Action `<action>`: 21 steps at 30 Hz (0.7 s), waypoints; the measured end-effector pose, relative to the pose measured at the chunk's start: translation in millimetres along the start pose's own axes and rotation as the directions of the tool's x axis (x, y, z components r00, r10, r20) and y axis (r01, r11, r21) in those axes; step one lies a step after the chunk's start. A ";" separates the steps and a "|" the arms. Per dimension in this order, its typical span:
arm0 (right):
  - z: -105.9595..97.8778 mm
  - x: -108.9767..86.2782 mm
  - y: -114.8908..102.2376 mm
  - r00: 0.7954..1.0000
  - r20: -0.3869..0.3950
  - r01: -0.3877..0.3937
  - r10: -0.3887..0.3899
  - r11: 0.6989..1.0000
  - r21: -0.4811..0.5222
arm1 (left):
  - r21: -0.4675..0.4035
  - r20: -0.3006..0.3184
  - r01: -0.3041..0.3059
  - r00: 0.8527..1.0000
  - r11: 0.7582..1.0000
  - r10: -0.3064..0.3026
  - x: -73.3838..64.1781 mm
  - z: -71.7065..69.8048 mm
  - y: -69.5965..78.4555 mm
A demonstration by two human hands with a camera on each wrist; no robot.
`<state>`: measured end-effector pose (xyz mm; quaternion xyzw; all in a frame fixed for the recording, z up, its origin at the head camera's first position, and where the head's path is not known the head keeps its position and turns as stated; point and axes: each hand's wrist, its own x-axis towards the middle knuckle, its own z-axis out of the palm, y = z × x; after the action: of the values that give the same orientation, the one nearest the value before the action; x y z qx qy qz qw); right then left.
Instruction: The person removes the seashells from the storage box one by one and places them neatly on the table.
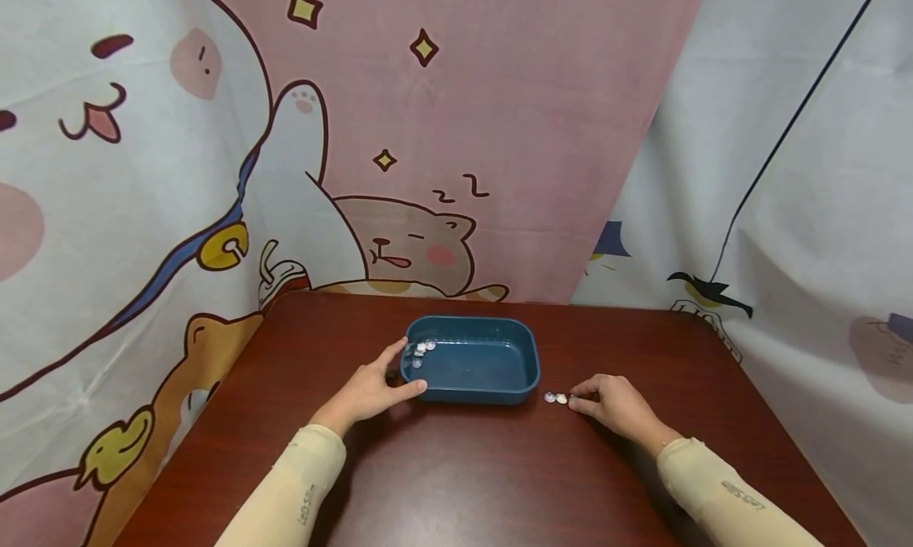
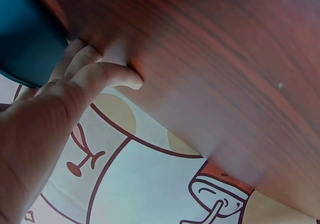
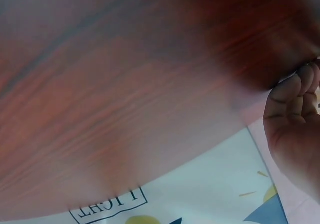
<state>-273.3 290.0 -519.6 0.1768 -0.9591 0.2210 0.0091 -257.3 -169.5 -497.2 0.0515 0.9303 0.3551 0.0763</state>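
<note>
In the head view, my left hand [image 1: 371,390] is at the left end of a blue plastic basin [image 1: 471,395]. Its thumb lies along the front rim, and the fingers reach along the left side. The left wrist view shows these fingers [image 2: 82,78] extended beside the basin's outer wall, low over the table. Several small, shiny, pale round pieces [image 1: 421,348] lie inside the basin's left end. To the right of the basin, my right hand [image 1: 613,404] pinches a similar piece, mostly hidden by thumb and fingertips. Two more shiny round pieces [image 1: 555,398] lie on the table just left of those fingertips.
A dark red-brown wooden table [image 1: 464,476] holds everything. Behind it and at both sides hangs a cartoon-printed cloth [image 1: 556,135], meeting the table's back edge not far behind the basin.
</note>
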 end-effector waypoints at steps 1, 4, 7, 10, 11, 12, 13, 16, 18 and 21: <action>0.1 -0.4 -0.6 1.000 0.002 -0.005 0.005 1.000 -0.001 | -0.001 -0.001 0.000 1.000 1.000 0.000 0.1 0.1 0.1; 0.2 -1.5 -0.3 1.000 0.007 -0.008 0.008 1.000 0.001 | -0.001 -0.004 -0.003 1.000 1.000 0.003 0.2 0.4 -0.1; 0.1 -1.9 1.9 1.000 0.003 0.004 -0.004 1.000 0.009 | -0.003 -0.006 -0.003 1.000 1.000 0.003 0.3 0.4 -0.3; 0.4 -2.1 5.0 1.000 -0.004 0.024 -0.024 1.000 0.011 | -0.004 -0.008 -0.005 1.000 1.000 0.005 0.3 0.3 -0.6; 0.5 -2.2 5.7 1.000 -0.006 0.029 -0.029 0.999 0.013 | -0.006 -0.007 -0.007 1.000 1.000 0.007 0.3 0.3 -0.8; 0.5 -2.3 6.2 0.999 -0.007 0.031 -0.031 0.999 0.015 | -0.006 -0.008 -0.008 1.000 1.000 0.008 0.3 0.2 -0.8; 0.4 -2.5 6.5 0.999 -0.007 0.034 -0.034 0.999 0.018 | -0.007 -0.007 -0.009 1.000 1.000 0.009 0.2 0.2 -0.9; -0.9 -2.7 7.3 0.999 -0.003 0.044 -0.044 0.998 0.034 | -0.009 -0.005 -0.011 1.000 1.000 0.011 -0.5 0.0 -0.5; -4.3 -2.0 6.9 0.999 -0.004 0.040 -0.040 0.998 0.049 | -0.009 -0.003 -0.012 1.000 1.000 0.012 -1.3 -0.2 0.3; -15.8 5.4 3.4 0.999 -0.040 0.027 -0.024 0.997 0.077 | -0.010 -0.002 -0.010 1.000 1.000 0.010 -1.7 -0.4 0.7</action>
<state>-280.4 297.8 -506.2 0.1849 -0.9471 0.2614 0.0238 -255.7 -169.4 -496.3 0.0554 0.9283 0.3602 0.0740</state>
